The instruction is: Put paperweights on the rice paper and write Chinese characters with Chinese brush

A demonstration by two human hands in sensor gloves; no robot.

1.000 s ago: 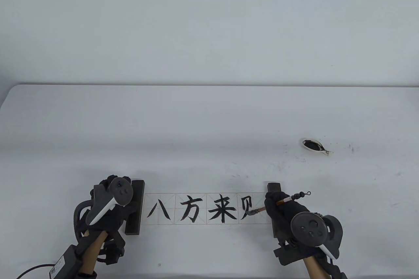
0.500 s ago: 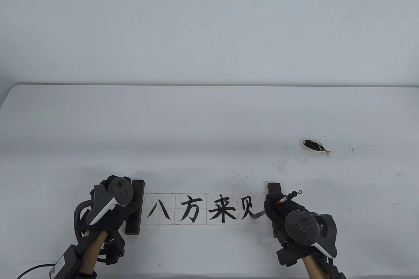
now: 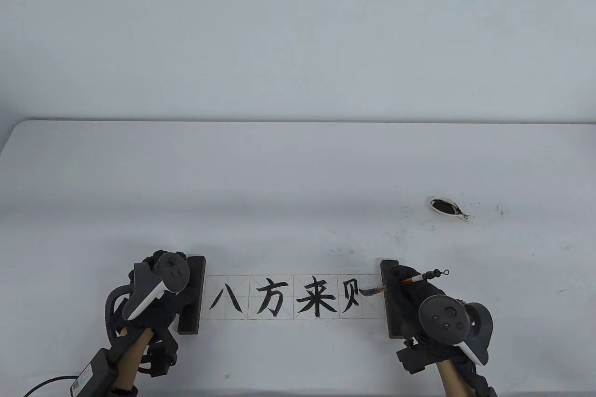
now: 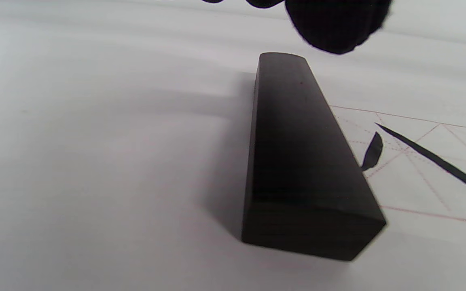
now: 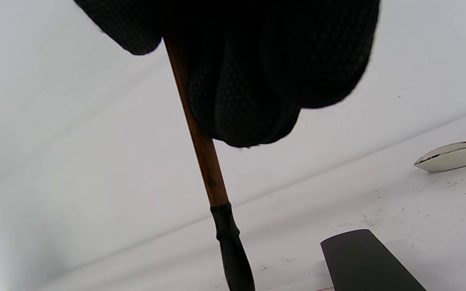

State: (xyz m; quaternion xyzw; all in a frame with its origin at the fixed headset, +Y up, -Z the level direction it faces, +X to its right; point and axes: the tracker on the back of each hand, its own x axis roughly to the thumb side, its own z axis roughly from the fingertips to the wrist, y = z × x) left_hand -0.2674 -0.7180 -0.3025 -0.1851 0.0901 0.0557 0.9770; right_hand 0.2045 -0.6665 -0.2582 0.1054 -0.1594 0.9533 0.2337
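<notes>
A strip of rice paper (image 3: 279,318) lies near the table's front edge and carries several black characters. A dark paperweight (image 3: 194,292) (image 4: 301,161) holds its left end, and my left hand (image 3: 174,297) rests over that block with relaxed fingers (image 4: 334,24). A second paperweight (image 3: 389,271) (image 5: 366,262) sits on the right end. My right hand (image 3: 402,283) (image 5: 257,81) grips the brown brush (image 3: 421,277) (image 5: 200,137). Its black tip (image 3: 370,292) points left over the last cell, just right of the last character. Whether the tip touches the paper is unclear.
A small white ink dish (image 3: 447,207) (image 5: 451,155) with black ink sits to the back right, with ink specks on the table around it. A cable and a box trail from my left wrist (image 3: 88,371) at the front edge.
The brush tip drew down to the right at the last character, then moved up and right. My right hand shifted right with it. The left hand stayed still.
</notes>
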